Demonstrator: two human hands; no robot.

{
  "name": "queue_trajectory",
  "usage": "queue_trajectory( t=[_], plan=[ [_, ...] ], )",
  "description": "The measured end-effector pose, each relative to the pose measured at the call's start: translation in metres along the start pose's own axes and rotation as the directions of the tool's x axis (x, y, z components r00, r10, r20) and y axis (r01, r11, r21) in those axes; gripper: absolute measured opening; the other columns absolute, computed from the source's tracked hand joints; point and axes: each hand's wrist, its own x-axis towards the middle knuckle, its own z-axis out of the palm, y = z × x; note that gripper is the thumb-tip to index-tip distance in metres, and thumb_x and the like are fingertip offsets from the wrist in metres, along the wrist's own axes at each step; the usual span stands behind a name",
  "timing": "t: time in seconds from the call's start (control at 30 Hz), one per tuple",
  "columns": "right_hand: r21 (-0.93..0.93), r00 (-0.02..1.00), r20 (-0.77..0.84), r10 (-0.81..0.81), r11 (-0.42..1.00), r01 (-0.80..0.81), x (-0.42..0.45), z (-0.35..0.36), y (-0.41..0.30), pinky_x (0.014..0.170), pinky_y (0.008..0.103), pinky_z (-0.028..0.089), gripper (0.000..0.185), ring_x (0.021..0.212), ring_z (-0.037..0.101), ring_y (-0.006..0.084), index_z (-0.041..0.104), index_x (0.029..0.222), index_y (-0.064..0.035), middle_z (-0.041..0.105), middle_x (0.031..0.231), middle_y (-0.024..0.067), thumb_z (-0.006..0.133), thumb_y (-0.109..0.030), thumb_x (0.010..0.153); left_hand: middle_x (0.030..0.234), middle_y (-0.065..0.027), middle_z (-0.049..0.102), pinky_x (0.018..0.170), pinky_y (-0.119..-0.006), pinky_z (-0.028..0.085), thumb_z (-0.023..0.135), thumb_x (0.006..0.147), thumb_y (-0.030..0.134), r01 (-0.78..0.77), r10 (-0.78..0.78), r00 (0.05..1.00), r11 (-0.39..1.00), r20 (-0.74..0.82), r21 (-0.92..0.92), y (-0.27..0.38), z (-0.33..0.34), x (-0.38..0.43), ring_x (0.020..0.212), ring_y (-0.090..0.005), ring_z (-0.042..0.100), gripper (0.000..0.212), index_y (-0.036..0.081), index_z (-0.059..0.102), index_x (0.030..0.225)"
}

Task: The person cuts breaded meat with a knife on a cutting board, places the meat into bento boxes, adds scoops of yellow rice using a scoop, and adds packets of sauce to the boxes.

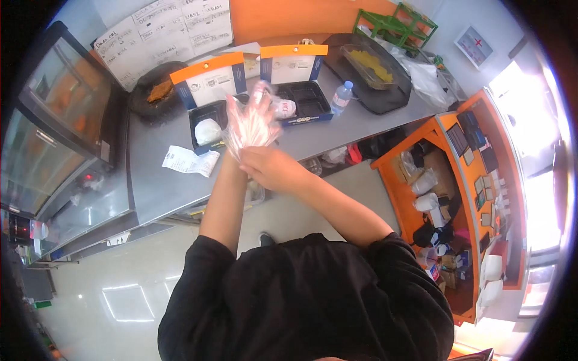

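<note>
My left hand is inside a clear plastic glove, its fingers spread above two open meal boxes. My right hand grips the glove's cuff at the left wrist. Beneath and left of the gloved hand, the left box's black tray holds a white wrapped bundle. In the right box's black tray lies a wrapped bundle marked rice. Both boxes have raised white lids with orange edges. A paper receipt lies on the grey counter in front of the left box.
A water bottle stands right of the boxes, beside a dark tray bearing a clear container of yellow food. Fried food sits on a dark stone dish. At left is a glass display cabinet; at right, an orange shelf unit.
</note>
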Motion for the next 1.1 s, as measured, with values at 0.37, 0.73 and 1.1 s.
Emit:
queue_trajectory(
  t=[0.37, 0.73, 1.1],
  plan=[
    [0.078, 0.933, -0.143, 0.331, 0.943, -0.323, 0.027, -0.005, 0.010, 0.075, 0.0421, 0.047, 0.027, 0.087, 0.057, 0.0300, 0.055, 0.089, -0.0004, 0.056, 0.087, 0.0104, 0.066, -0.025, 0.083, 0.147, -0.0204, 0.029, 0.108, -0.047, 0.029, 0.063, 0.086, 0.034, -0.208, 0.690, 0.688, -0.108, 0.224, 0.972, 0.024, -0.049, 0.057, 0.131, -0.0421, 0.033, 0.073, 0.002, 0.030, 0.143],
    [-0.158, 0.992, 0.051, -0.120, 0.979, 0.126, 0.052, -0.021, 0.082, 0.063, 0.0433, 0.050, 0.017, 0.065, 0.061, 0.0314, 0.057, 0.073, -0.0051, 0.060, 0.071, 0.0132, 0.059, -0.022, 0.075, 0.157, -0.0116, 0.003, 0.117, -0.035, 0.007, 0.033, 0.101, 0.040, -0.382, 0.427, 0.853, 0.118, 0.301, 0.917, 0.039, -0.057, 0.083, 0.145, -0.0228, 0.004, 0.065, 0.002, 0.011, 0.149],
    [-0.216, 0.961, -0.054, -0.271, 0.943, 0.254, 0.096, -0.100, 0.183, 0.072, 0.0405, 0.049, 0.018, 0.079, 0.060, 0.0266, 0.061, 0.085, -0.0085, 0.061, 0.085, 0.0090, 0.064, -0.023, 0.074, 0.157, -0.0123, 0.011, 0.114, -0.052, 0.013, 0.039, 0.093, 0.054, -0.489, 0.416, 0.847, 0.854, 0.331, 0.179, 0.031, 0.057, 0.231, 0.144, -0.0321, 0.012, 0.076, 0.015, 0.010, 0.151]
  ],
)
